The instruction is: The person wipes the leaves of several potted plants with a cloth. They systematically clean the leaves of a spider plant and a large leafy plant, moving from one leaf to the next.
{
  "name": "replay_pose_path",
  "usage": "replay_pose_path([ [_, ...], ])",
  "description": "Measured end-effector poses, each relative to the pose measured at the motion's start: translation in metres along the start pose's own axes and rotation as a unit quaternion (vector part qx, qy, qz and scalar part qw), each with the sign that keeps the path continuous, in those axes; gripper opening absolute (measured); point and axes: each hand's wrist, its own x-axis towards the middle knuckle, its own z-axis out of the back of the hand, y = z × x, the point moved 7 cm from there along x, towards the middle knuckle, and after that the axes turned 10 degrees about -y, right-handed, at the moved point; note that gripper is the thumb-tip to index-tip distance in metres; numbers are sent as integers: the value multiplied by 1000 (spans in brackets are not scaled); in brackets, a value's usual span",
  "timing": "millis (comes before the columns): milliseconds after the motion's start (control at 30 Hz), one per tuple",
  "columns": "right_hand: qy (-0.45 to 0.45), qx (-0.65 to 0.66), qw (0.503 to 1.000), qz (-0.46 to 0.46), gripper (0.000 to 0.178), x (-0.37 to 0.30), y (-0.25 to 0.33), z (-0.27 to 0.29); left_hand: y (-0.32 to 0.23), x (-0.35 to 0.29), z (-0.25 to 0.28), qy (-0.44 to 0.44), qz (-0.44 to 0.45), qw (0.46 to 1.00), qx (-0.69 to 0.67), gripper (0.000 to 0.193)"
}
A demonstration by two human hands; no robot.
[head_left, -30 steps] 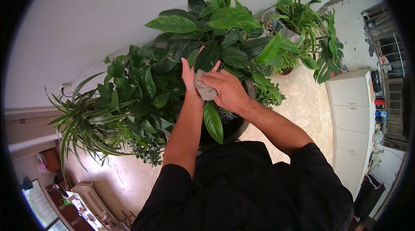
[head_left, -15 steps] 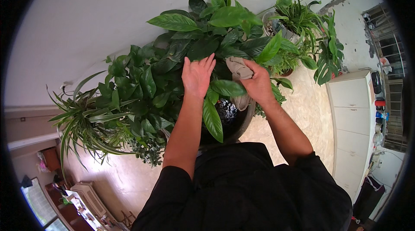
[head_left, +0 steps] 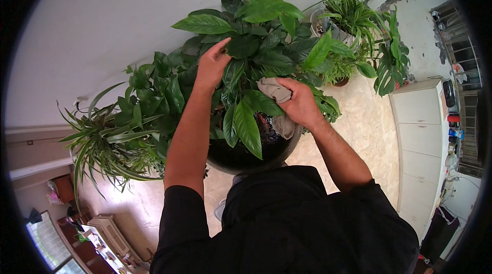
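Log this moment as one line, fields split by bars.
left hand: at dark leaf, grip unclear | right hand: holding crumpled cloth | pot: beneath leaves | white cabinet: right side

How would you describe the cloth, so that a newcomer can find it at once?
Find the large dark round pot directly in front of the person. At its right side is the right hand, gripping the crumpled cloth. It is dull grey-beige, unlike the glossy green leaves beside it.
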Motion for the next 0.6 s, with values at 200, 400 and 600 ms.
replay_pose_path([
  [200,-63,66,996,-20,45,13,16,16,17,-48,-39,101,-120,967,202,69],
  [400,-69,-49,995,56,44,58,68,14,75,-88,-58,113,10,992,61,69],
  [600,34,-183,981,46,44,104,10,-56,60,-82,-34,74,-51,989,114,34],
])
